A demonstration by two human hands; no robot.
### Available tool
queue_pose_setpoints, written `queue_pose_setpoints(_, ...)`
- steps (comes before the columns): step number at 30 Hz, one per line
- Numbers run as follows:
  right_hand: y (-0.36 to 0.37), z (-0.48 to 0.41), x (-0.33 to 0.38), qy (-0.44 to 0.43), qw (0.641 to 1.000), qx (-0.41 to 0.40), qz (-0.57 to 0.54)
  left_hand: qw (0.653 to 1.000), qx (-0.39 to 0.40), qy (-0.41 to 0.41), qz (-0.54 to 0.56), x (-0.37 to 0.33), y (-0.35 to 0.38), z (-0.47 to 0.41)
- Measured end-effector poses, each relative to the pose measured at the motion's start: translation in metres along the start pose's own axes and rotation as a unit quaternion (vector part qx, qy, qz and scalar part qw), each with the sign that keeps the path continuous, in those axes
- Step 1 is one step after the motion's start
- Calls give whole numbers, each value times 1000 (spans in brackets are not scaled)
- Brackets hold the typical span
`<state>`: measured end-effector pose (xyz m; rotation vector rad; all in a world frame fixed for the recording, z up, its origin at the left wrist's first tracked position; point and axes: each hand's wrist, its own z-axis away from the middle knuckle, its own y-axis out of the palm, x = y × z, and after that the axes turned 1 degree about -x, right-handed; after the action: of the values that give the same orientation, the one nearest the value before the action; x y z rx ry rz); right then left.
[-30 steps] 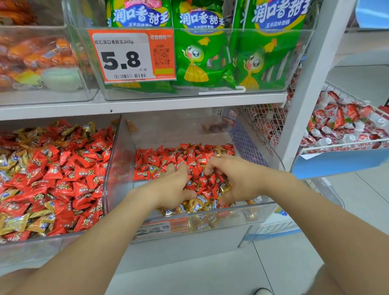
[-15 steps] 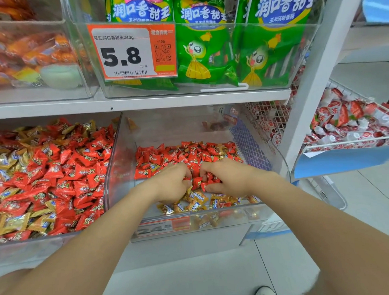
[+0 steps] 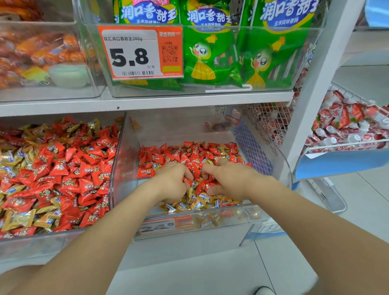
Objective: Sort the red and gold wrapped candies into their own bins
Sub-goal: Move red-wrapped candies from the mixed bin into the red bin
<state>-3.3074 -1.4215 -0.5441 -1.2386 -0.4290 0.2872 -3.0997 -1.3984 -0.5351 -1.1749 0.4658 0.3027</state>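
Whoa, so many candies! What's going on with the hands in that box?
A person is sorting sweets on a shop shelf. Both the left hand and the right hand are in the clear middle bin, fingers curled into the pile. There, red candies lie mostly at the back and gold candies at the front. The bigger bin to its left holds red and gold ones all mixed.

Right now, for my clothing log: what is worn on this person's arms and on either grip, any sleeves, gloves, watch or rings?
The left forearm and right forearm are bare to the frame's edge: no sleeves, no watch or band at either wrist. The left grip and right grip are ungloved; no ring shows, though the fingertips are hidden.
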Motion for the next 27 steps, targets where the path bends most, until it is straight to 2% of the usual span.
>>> queue_pose_setpoints(4, -2, -1, 2, -46, 999, -7, -22, 999, -2, 14, -32, 1, -4, 5)
queue_pose_setpoints(7, -7, 2, 1, -44, 997, -16, -57, 999, -3, 22, -33, 0, -5, 9)
queue_pose_setpoints(10, -15, 7, -1, -39, 991, -58, -116, 999, -31, 23, -6, -4, -5, 11)
queue_pose_setpoints(12, -23, 13, -2, -25, 977, -73, -198, 997, -61, 32, 18, -7, -7, 15)
queue_pose_setpoints(15, -34, 25, 1, -2, 941, -56, -333, 990, -112, 46, 67, -10, -14, 23)
queue_pose_setpoints(19, -45, 35, 7, 23, 903, -57, -426, 976, -133, 34, 169, -5, -24, 34)
queue_pose_setpoints(22, -52, 36, 17, 37, 850, -50, -524, 958, -138, 44, 248, 1, -30, 42)
queue_pose_setpoints(25, -57, 35, 39, 16, 780, -24, -626, 929, -150, 60, 333, 4, -39, 57)
queue_pose_setpoints(27, -60, 32, 56, -3, 750, -26, -661, 917, -183, 87, 342, 8, -48, 70)
